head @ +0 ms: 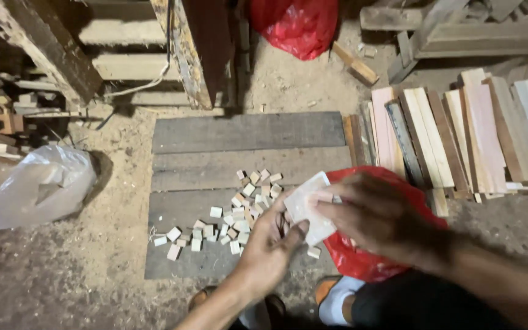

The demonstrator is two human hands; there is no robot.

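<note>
Both hands meet over the near right part of a grey plank platform. My left hand and my right hand together hold a small clear plastic bag, the right hand's fingers at its mouth. Several small pale wooden blocks lie scattered on the planks just left of my hands. A red plastic bag lies under my right hand and forearm.
A clear plastic bag sits at the left on the sawdust floor. Pale wooden slats are laid side by side at the right. Another red bag lies at the top, stacked timber at the far left.
</note>
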